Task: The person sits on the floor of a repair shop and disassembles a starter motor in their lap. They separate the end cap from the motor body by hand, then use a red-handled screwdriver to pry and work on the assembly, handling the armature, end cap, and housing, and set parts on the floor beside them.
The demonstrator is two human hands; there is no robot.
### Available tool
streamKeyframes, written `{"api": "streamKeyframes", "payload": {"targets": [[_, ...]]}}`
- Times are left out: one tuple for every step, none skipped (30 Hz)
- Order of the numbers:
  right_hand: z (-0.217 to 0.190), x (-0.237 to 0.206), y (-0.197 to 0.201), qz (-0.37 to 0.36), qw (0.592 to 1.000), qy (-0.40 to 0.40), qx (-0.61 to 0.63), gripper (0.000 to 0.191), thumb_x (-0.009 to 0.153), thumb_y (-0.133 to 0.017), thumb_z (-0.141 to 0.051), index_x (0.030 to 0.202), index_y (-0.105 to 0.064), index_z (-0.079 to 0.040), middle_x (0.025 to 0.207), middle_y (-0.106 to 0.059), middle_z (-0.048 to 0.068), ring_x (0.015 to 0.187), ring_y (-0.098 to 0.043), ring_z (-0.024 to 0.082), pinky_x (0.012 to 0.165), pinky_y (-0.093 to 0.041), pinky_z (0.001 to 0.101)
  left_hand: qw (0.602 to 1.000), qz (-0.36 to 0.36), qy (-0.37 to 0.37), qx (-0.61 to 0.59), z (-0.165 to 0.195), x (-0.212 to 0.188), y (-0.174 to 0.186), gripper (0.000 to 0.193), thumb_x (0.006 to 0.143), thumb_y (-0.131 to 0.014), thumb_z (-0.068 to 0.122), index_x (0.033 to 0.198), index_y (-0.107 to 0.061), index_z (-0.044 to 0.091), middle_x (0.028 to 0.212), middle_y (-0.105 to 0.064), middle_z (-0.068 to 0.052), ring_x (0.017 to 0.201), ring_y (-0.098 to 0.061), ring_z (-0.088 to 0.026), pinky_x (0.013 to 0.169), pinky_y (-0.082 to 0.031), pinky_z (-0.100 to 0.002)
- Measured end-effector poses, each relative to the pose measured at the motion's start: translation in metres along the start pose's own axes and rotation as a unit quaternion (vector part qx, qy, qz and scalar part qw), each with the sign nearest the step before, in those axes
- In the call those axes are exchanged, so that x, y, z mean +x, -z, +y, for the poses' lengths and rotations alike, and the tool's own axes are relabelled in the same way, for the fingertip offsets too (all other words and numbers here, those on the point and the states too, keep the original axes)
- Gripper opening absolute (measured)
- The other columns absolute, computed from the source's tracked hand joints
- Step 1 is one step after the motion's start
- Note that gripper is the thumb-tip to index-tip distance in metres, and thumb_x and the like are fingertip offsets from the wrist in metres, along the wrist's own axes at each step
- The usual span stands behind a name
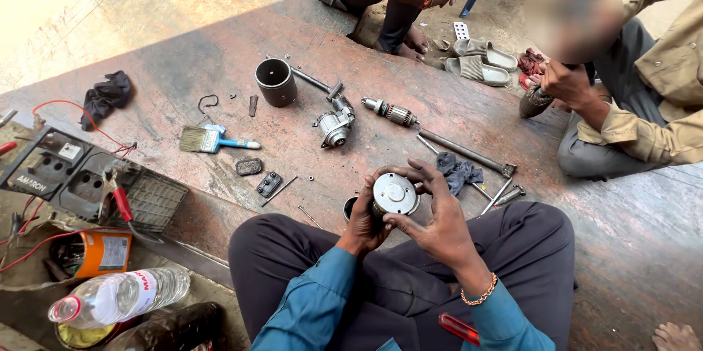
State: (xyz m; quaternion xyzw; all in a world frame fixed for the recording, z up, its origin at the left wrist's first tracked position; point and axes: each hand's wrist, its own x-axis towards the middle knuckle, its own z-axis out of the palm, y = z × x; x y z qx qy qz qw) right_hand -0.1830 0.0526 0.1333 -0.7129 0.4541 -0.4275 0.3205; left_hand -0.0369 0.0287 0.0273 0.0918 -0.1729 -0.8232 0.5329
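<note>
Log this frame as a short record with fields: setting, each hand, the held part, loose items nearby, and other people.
setting: worn reddish floor, person seated cross-legged
left hand: grips the round metal motor part from below
right hand: fingers curled over the part's top and side
nearby parts: dark metal cylinder, armature, gear housing, long rod, blue-grey rag
tools: paintbrush
left edge: batteries, plastic bottle
other people: two seated across

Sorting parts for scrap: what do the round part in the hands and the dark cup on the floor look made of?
Round part: bare metal, likely steel or aluminium, with a bright silvery sheen. Cup: probably steel, dull dark and matte. Both hands hold the round part.
</note>
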Motion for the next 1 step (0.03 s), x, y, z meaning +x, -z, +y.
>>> {"api": "streamKeyframes", "payload": {"targets": [[0.0015, -0.0009, -0.0027, -0.006, 0.999, -0.007, 0.031, 0.096, 0.073, -0.091, -0.030, 0.150, -0.040, -0.006, 0.137, -0.068, 0.011, 0.125, -0.066, 0.025, 0.101, -0.050, 0.0372, 1.000, -0.007, -0.006, -0.005, 0.0003, -0.0006, -0.0025, 0.065, 0.101, -0.051, 0.064, 0.143, -0.049, 0.014, 0.132, -0.063, -0.012, 0.115, -0.069, -0.022, 0.055, -0.056, -0.020]]}}
